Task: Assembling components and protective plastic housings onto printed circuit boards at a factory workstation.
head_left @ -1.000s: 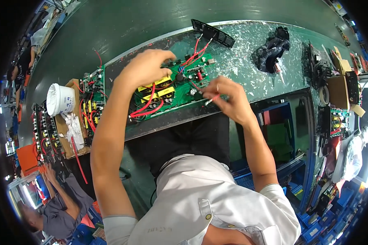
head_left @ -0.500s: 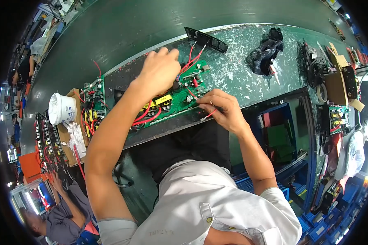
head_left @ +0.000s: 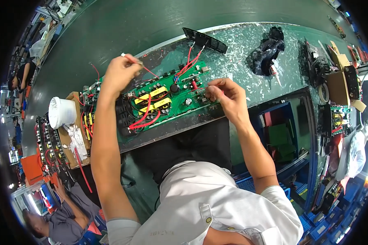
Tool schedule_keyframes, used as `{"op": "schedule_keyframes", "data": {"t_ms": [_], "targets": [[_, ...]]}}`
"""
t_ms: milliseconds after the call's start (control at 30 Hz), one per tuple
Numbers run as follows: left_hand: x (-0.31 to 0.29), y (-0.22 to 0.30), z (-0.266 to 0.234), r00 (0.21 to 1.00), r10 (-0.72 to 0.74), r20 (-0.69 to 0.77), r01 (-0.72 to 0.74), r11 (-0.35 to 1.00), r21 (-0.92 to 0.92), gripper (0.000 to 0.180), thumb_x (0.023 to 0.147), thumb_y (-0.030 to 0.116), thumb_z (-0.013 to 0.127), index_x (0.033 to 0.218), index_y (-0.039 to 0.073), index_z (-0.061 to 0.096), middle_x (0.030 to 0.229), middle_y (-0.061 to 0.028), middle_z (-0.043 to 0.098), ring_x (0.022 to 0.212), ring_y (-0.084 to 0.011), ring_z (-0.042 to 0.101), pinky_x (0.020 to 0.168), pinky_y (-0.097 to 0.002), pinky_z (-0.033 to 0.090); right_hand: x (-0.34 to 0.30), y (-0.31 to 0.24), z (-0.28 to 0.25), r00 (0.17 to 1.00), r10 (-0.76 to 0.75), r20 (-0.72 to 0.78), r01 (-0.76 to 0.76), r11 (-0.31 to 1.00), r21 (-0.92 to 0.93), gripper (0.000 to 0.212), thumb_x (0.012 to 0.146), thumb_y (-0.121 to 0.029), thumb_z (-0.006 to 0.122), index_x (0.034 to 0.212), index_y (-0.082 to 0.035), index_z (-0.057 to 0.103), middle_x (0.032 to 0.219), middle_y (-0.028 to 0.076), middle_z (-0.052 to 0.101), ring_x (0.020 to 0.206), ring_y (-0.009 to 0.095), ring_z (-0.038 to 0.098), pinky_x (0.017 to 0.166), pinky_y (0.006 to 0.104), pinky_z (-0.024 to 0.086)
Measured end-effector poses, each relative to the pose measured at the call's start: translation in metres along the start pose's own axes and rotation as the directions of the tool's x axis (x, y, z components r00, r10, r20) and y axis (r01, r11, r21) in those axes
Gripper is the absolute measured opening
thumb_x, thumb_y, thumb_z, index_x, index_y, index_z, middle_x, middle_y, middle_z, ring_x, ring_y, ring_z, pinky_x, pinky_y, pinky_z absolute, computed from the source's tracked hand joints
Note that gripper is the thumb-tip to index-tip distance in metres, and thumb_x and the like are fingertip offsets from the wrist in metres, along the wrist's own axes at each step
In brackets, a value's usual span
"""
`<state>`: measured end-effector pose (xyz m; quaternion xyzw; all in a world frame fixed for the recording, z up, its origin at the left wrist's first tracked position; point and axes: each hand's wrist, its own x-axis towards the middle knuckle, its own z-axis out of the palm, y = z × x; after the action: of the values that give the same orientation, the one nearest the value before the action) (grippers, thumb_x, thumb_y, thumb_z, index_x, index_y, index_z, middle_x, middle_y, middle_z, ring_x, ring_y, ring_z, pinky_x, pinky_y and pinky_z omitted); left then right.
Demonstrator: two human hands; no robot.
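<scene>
Thin red lead (head_left: pixel 151 72) is being pinched between the fingers of the left hand (head_left: pixel 118 75), its long axis slanting toward the green circuit board (head_left: pixel 178 100) below-right of them, whose right end is being overhung by the nearer right hand (head_left: pixel 230 100), grip indeterminable.

No readable text (perhaps too blurred)
</scene>
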<state>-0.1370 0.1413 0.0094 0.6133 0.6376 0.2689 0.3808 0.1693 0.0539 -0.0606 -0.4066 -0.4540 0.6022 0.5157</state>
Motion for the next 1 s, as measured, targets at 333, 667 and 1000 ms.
{"op": "schedule_keyframes", "data": {"t_ms": [333,667,1000], "targets": [[0.001,0.009,0.019,0.954,-0.178,0.239,0.296,0.472,-0.83,0.021,0.099,0.017,0.052,0.111,-0.001,0.051,0.111,-0.0204,0.065,0.098,-0.027,0.068,0.084,-0.0334,0.057,0.027,-0.02,0.006,1.0,-0.015,0.027,0.016,0.999,-0.029,0.014,0.093,-0.01,0.065,0.099,0.002,0.063,0.085,0.004,0.067,0.075,0.009,0.062,0.067,0.0236,0.048],[-0.026,0.057,0.082,0.97,0.226,0.094,-0.227,0.688,0.689,0.02,0.075,0.021,0.077,0.083,0.003,0.073,0.091,-0.016,0.069,0.088,-0.037,0.068,0.075,-0.0461,0.054,0.038,-0.029,0.005,1.0,0.011,0.017,-0.008,0.991,-0.135,0.014,0.093,-0.01,0.065,0.099,0.003,0.066,0.084,0.004,0.068,0.074,0.009,0.061,0.066,0.0233,0.048],[0.001,0.065,0.082,0.975,-0.038,0.219,-0.142,0.652,0.744,0.022,0.07,0.019,0.078,0.083,0.002,0.073,0.089,-0.0218,0.07,0.086,-0.0388,0.069,0.073,-0.0461,0.054,0.029,-0.027,0.001,1.0,0.01,0.012,-0.008,0.989,-0.145,0.016,0.094,-0.013,0.066,0.1,0.002,0.066,0.085,0.003,0.068,0.076,0.009,0.062,0.07,0.0235,0.049]]}}
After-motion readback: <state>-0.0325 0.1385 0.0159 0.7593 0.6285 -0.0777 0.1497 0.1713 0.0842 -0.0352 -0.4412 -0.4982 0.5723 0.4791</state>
